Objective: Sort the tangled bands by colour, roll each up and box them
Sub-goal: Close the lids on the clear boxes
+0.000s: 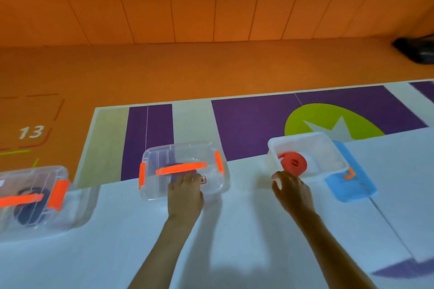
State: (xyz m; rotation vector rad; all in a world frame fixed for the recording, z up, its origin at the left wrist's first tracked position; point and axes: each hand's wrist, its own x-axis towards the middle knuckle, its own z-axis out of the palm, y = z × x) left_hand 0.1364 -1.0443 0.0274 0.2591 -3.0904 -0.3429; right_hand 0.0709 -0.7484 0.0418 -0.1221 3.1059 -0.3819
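Head view: left hand (185, 191) flat on lid of middle clear box (183, 169), fingers spread, gripping nothing; purple band inside, blurred. Right hand (291, 189) loose, fingers open, just beside open white box (307, 155) holding rolled red band (294, 164). Third clear box (35, 197) far left, lidded, dark roll (30, 209) inside. All on white table (234, 230)

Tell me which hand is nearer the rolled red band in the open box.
Right. The right hand sits at the near rim of the open box, just short of the red band. The left hand rests on the lidded middle box, farther left.
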